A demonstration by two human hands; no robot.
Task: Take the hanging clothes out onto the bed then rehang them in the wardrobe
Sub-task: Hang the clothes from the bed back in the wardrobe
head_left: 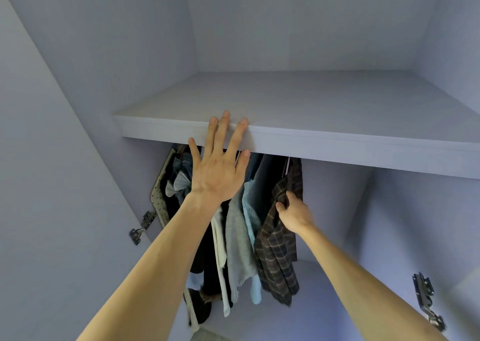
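Observation:
Several garments hang close together under the wardrobe shelf [337,143]: a dark plaid shirt [279,257] at the right end, a light blue top [250,211] and a grey top [237,239] beside it, darker clothes further left. My right hand [294,214] grips the plaid shirt near its shoulder. My left hand [220,166] is raised with fingers straight and spread, fingertips lying on the shelf's front edge. The rail and the hangers are hidden behind the shelf.
The left wardrobe door [52,185] stands open, with a hinge [141,227] on it. Another hinge [427,301] is at the lower right. A polka-dot item [159,200] hangs against the left wall. Free hanging space lies right of the plaid shirt.

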